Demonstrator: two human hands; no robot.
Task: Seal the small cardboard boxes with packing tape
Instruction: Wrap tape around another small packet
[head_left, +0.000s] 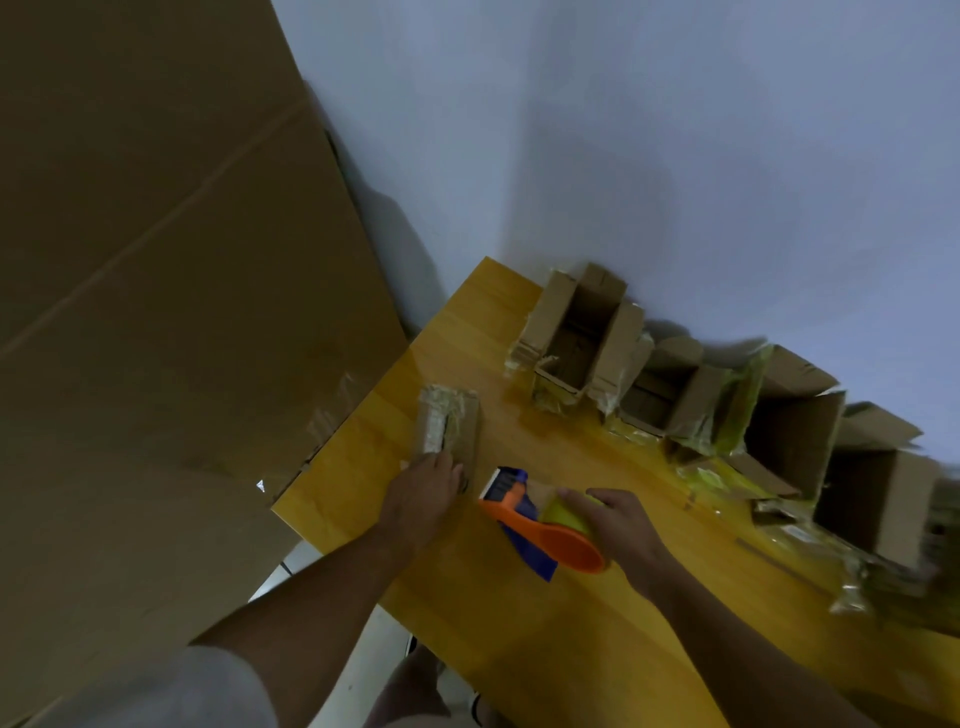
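Your left hand (423, 493) reaches forward over the table (571, 623), forearm bare and extended, palm down, with the fingers laid on the near end of the box (449, 426); whether they curl round its edge or merely press on it cannot be told, as the fingertips are blurred. Your right hand (621, 519) comes in from the right, wrist slightly turned, its fingers curved over the yellow-green roll of the dispenser (535, 522), holding it. The dispenser lies just right of the left hand: an orange frame with a blue body, its toothed end pointing toward the box and close to it, though contact cannot be made out. The box sits near the table's left edge, closed and lying flat, its top seam covered by a strip of crinkled clear tape that runs its length, with loose wrinkles of tape at the far end. Behind it, along the wall (623, 130), stands a row of open boxes (582, 338), flaps upright or splayed, several edged with yellowish tape remnants. A large cardboard sheet (156, 260) leans at the left, beside the table. The right side of the view is motion-blurred.
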